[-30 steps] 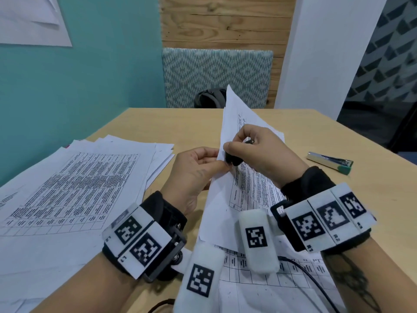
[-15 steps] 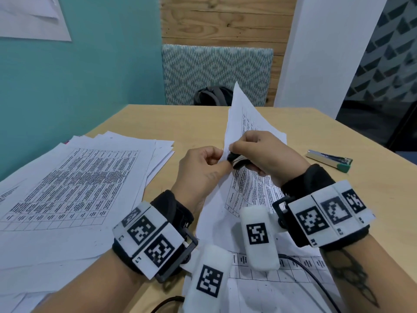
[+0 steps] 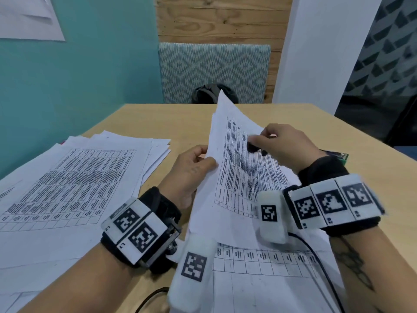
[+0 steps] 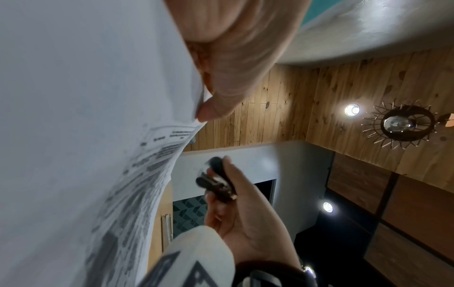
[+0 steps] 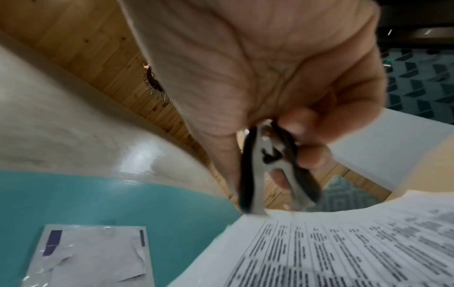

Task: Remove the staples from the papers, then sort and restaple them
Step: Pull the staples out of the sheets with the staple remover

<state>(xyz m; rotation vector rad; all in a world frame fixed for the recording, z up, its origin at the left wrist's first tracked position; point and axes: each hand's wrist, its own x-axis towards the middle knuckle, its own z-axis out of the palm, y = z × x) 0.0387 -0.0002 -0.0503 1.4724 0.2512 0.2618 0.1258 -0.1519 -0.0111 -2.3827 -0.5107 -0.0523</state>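
Pinching paper sheet edge: left hand; right hand beside it grips staple remover.

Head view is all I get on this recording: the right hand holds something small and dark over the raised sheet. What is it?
Observer: A staple remover. The right wrist view shows black grips and metal jaws, pinched in the right hand.
Operator: Are its jaws on the paper?
Observer: In the left wrist view the remover sits clear of the raised sheet, with wall showing between them.
Operator: How does the left hand hold that sheet?
Observer: The left wrist view shows the left hand's thumb pressed on the sheet near its edge, by the printed table.
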